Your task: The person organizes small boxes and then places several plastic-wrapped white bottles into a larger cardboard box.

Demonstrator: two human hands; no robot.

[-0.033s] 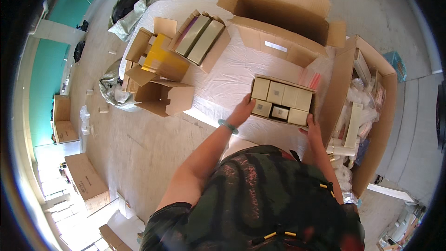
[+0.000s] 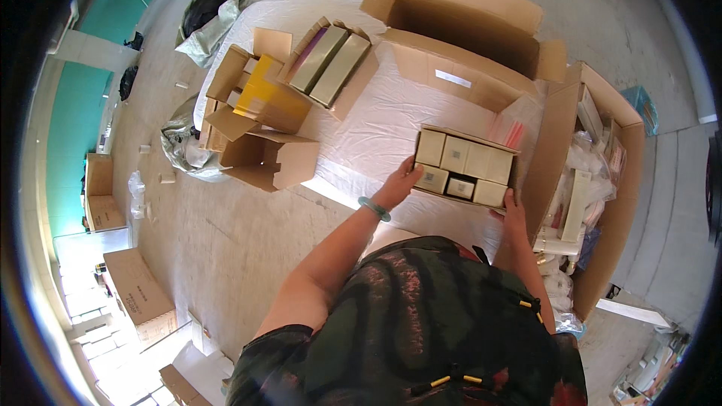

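My left hand [image 2: 398, 186] is closed on the left side of a small open cardboard carton [image 2: 471, 137]. At the opposite end my right hand [image 2: 514, 214] grips the carton's near right corner. Several cream boxes [image 2: 487, 162] stand packed in it in two rows. One small box [image 2: 460, 188] in the near row is narrower, with dark gaps around it. Whether the carton rests on the white-covered table [image 2: 353, 143] or is slightly lifted, I cannot tell. Pink-and-white strips [image 2: 514, 134] lie just beyond its far right corner.
A large open carton [image 2: 444, 68] stands at the back. Another [image 2: 632, 180], full of plastic-wrapped goods, is on the right. To the left are a carton with two long boxes [image 2: 340, 68], a yellow-taped carton [image 2: 263, 94] and an open carton [image 2: 289, 163]. Sacks [image 2: 214, 22] lie beyond the table.
The whole view has shifted slightly, so everything on the table appears a little further right. Both hands keep the same hold on the small carton.
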